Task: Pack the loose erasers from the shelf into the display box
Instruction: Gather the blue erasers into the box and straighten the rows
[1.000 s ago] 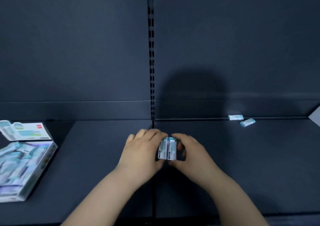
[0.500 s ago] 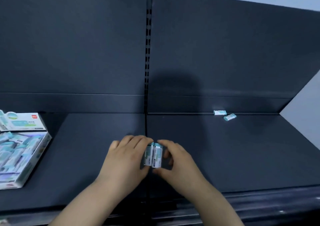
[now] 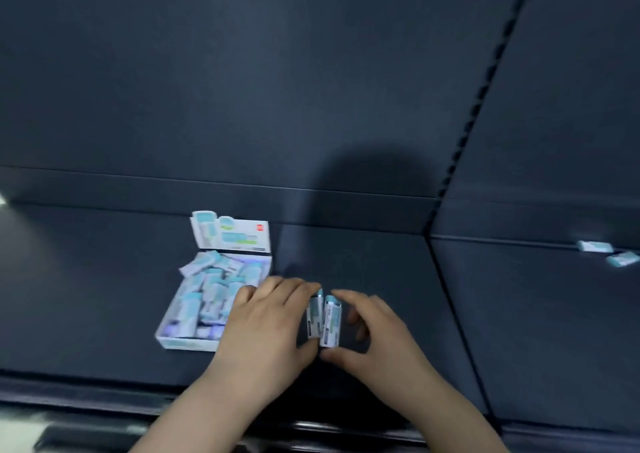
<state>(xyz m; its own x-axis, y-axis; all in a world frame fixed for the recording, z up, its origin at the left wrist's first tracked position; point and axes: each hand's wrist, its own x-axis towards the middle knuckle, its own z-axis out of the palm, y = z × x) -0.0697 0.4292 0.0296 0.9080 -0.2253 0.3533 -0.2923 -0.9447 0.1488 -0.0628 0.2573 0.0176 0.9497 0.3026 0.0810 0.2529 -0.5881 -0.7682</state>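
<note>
1. Nearest the front edge of the shelf (image 3: 363,255), the left hand (image 3: 266,321) and right hand (image 3: 377,334) both grip a pair of erasers (image 3: 323,317), thumbs below and curled fingers on top. The pair stands upright, side by side, pressed between the two hands. Whether it touches the shelf cannot be told.
2. Step in hand, as judged: bringing this gathered pair to the box. The next move calls for a short shift to the left and a release over the opening.
3. The display box (image 3: 187,343) lies just left of the left hand, which overlaps its right edge in view. Its lid flap (image 3: 232,234) is raised at the back, and sleeved erasers are heaped untidily inside.
4. Farthest off, at the right by the rear panel, two loose erasers (image 3: 594,246) lie on the shelf, well apart from both hands and not yet packed
</note>
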